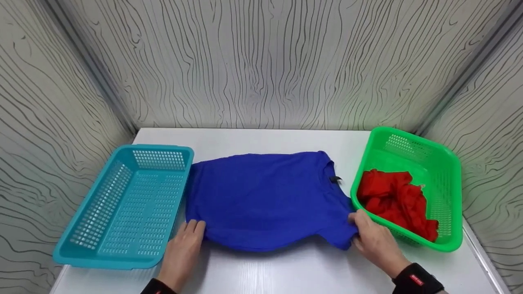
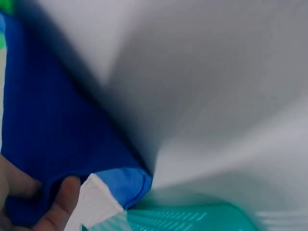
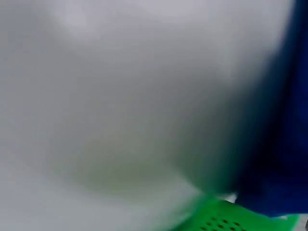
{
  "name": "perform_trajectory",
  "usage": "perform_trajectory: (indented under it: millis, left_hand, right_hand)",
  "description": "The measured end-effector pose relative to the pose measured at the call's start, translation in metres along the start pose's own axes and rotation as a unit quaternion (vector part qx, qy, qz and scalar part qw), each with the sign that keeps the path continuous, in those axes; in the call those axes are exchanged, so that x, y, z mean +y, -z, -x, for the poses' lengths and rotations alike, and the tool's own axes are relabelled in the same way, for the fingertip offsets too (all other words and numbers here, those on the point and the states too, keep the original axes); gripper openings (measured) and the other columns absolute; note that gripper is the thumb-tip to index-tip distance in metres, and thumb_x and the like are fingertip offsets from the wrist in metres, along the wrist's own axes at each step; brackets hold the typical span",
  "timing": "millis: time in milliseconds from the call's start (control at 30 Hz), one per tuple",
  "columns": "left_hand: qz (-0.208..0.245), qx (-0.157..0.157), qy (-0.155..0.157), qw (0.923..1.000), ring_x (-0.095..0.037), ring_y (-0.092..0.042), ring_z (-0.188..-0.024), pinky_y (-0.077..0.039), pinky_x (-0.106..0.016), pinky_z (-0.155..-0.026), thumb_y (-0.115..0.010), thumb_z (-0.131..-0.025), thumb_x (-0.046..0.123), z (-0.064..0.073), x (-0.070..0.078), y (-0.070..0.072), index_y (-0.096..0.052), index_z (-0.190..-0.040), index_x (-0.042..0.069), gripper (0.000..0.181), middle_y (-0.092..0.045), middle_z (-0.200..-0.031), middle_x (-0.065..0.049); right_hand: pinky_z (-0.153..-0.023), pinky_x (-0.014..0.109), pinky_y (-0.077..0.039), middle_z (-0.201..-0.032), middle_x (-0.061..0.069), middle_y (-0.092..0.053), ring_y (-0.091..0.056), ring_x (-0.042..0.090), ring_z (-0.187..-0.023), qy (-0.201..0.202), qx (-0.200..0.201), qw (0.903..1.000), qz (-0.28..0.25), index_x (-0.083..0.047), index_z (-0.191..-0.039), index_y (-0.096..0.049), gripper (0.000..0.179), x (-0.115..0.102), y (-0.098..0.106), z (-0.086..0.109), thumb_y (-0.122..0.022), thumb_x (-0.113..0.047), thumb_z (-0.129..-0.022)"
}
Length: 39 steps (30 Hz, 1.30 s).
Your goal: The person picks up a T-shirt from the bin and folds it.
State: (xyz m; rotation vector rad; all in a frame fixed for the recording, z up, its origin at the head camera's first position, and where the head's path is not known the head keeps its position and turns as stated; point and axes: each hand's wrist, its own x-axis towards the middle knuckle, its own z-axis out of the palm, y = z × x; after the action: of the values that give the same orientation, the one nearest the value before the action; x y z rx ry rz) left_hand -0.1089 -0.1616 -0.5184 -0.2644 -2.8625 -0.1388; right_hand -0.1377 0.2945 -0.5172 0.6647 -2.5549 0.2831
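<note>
A blue T-shirt [image 1: 261, 200] lies sideways across the white table, its collar with a black tag toward the right and its hem toward the left. My left hand [image 1: 186, 249] grips the near corner of the hem; in the left wrist view, thumb and fingers pinch the blue cloth [image 2: 67, 130]. At the other end, my right hand [image 1: 376, 241] pinches the near sleeve, beside the green basket. The shirt's near edge bows between the two hands. In the right wrist view only the blue cloth [image 3: 284, 159] shows, with the fingers out of frame.
A teal perforated basket [image 1: 118, 261] stands at the left, close to the hem. The green basket [image 1: 455, 196] on the right holds crumpled red cloth [image 1: 394, 200]. Wood-grain patterned panels [image 1: 261, 65] enclose the white table [image 1: 261, 141] at the back and sides.
</note>
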Motion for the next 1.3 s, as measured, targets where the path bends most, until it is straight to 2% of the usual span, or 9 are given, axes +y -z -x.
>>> perform_trajectory:
  millis: [100,200,367,467,533,667,800,1067,1300]
  left_hand:
    - [0.017,0.038,0.01,0.9991,-0.026,-0.063,-0.092,-0.057,-0.041,-0.069,-0.067,-0.077,-0.01,0.001,-0.004,0.01,-0.06,-0.105,0.006,0.033,-0.065,-0.098,-0.011]
    - [0.028,0.05,0.028,0.998,-0.026,-0.062,-0.091,-0.056,-0.042,-0.07,-0.074,-0.07,-0.009,0.002,-0.007,0.02,-0.062,-0.102,0.007,0.037,-0.066,-0.097,-0.01]
    - [0.016,-0.005,0.059,0.9981,-0.027,-0.057,-0.092,-0.055,-0.043,-0.071,-0.078,-0.066,-0.004,0.001,-0.012,0.039,-0.064,-0.096,0.006,0.035,-0.068,-0.095,-0.01]
    - [-0.006,-0.054,0.061,0.9967,-0.027,-0.054,-0.087,-0.053,-0.041,-0.066,-0.08,-0.065,0.001,-0.002,-0.013,0.05,-0.066,-0.091,0.005,0.03,-0.066,-0.089,-0.01]
    - [-0.02,-0.072,0.055,0.9957,-0.027,-0.055,-0.083,-0.052,-0.04,-0.062,-0.08,-0.065,0.003,-0.007,-0.013,0.054,-0.067,-0.088,0.005,0.026,-0.066,-0.085,-0.01]
    - [-0.043,-0.053,0.04,0.9969,-0.027,-0.056,-0.078,-0.05,-0.039,-0.055,-0.081,-0.066,0.008,-0.025,-0.008,0.05,-0.066,-0.083,0.005,0.023,-0.066,-0.082,-0.011]
    - [-0.072,0.004,0.034,0.9968,-0.03,-0.057,-0.076,-0.049,-0.04,-0.05,-0.078,-0.07,0.009,-0.049,-0.008,0.038,-0.064,-0.075,0.005,0.015,-0.063,-0.08,-0.013]
    - [-0.094,0.033,0.069,0.9926,-0.036,-0.059,-0.082,-0.052,-0.047,-0.056,-0.061,-0.084,0.003,-0.085,-0.017,0.015,-0.067,-0.07,0.002,0.014,-0.06,-0.087,-0.018]
    - [-0.099,0.029,0.085,0.991,-0.036,-0.058,-0.083,-0.052,-0.048,-0.059,-0.058,-0.087,0.004,-0.099,-0.019,0.005,-0.069,-0.071,0.002,0.02,-0.058,-0.09,-0.019]
  right_hand:
    - [-0.049,0.008,-0.026,-0.084,-0.005,-0.044,-0.031,-0.003,-0.057,0.068,-0.011,0.9976,0.004,-0.012,-0.096,-0.057,0.045,0.003,0.02,-0.015,-0.067,0.01,-0.058]
    - [-0.05,0.007,-0.026,-0.084,-0.008,-0.043,-0.032,-0.004,-0.06,0.111,-0.038,0.9932,-0.002,-0.017,-0.093,-0.059,0.044,0.006,0.044,-0.027,-0.071,0.009,-0.059]
    - [-0.055,0.011,-0.036,-0.082,-0.017,-0.05,-0.041,-0.007,-0.065,0.116,-0.155,0.9777,-0.081,-0.025,-0.087,-0.059,0.039,0.013,0.082,-0.041,-0.073,0.004,-0.065]
    - [-0.058,0.015,-0.04,-0.082,-0.018,-0.059,-0.046,-0.007,-0.069,0.083,-0.252,0.9528,-0.148,-0.026,-0.088,-0.062,0.036,0.016,0.097,-0.051,-0.066,0.005,-0.071]
    - [-0.057,0.017,-0.039,-0.082,-0.017,-0.062,-0.047,-0.005,-0.069,0.049,-0.281,0.9489,-0.135,-0.028,-0.089,-0.062,0.036,0.015,0.1,-0.059,-0.062,0.004,-0.074]
    - [-0.052,0.018,-0.036,-0.081,-0.015,-0.059,-0.047,0.0,-0.062,0.016,-0.216,0.9759,-0.024,-0.025,-0.09,-0.059,0.03,0.012,0.085,-0.075,-0.059,0.002,-0.077]
    - [-0.05,0.022,-0.039,-0.08,-0.004,-0.06,-0.05,0.008,-0.06,-0.013,-0.134,0.9909,0.0,-0.017,-0.089,-0.058,0.021,0.016,0.06,-0.092,-0.057,0.002,-0.081]
    - [-0.049,0.039,-0.047,-0.082,0.012,-0.067,-0.063,0.03,-0.067,-0.105,-0.097,0.9895,-0.018,-0.007,-0.092,-0.06,0.009,0.034,0.03,-0.122,-0.057,-0.002,-0.086]
    - [-0.069,0.05,-0.054,-0.091,0.02,-0.069,-0.066,0.036,-0.081,-0.145,-0.084,0.9842,-0.058,-0.001,-0.096,-0.062,0.009,0.043,0.02,-0.138,-0.058,-0.001,-0.088]
